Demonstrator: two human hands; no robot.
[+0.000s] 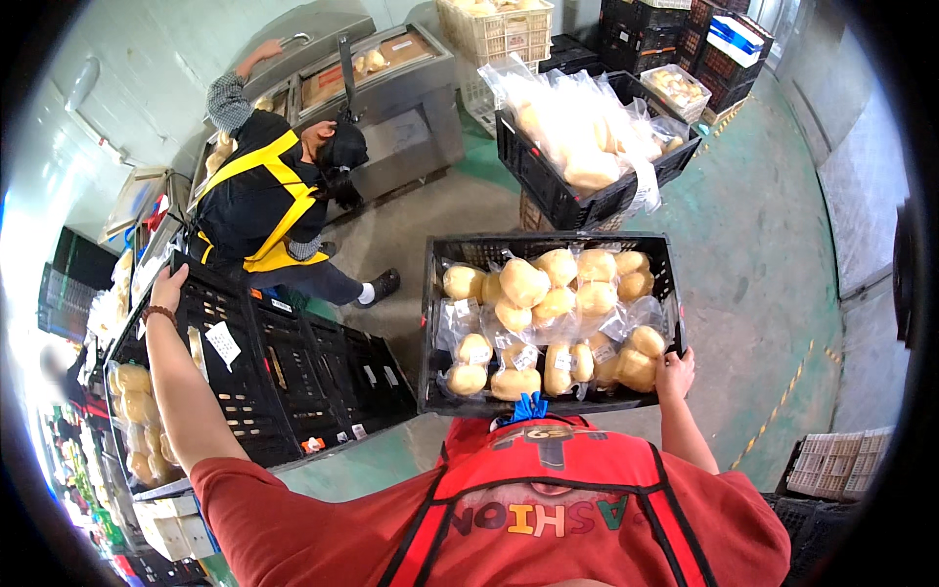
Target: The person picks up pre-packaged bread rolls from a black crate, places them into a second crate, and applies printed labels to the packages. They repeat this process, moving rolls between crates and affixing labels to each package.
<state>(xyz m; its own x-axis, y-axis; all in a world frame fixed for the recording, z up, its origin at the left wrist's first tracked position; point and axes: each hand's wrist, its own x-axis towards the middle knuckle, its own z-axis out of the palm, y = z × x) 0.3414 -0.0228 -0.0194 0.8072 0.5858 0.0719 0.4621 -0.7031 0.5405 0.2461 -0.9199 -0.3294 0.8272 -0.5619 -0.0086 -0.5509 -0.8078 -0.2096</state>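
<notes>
A black plastic crate (673,293) sits in front of my body, filled with clear bags of pale yellow peeled potatoes (555,303), several with white labels. My right hand (675,374) is closed round the crate's near right corner. Stretched far out to the left, my left hand (168,290) grips the upper rim of another black crate (220,303) that stands among stacked crates. A white paper label (223,342) sticks to that stack. Bagged potatoes (142,421) show beside my left forearm.
A co-worker (274,196) in a yellow-strapped apron bends at a metal machine (401,117). Beyond my crate, another black crate (577,210) holds bagged potatoes. Stacked crates (641,39) line the back. More crates (841,465) stand at right. Green floor (763,254) runs along the right wall.
</notes>
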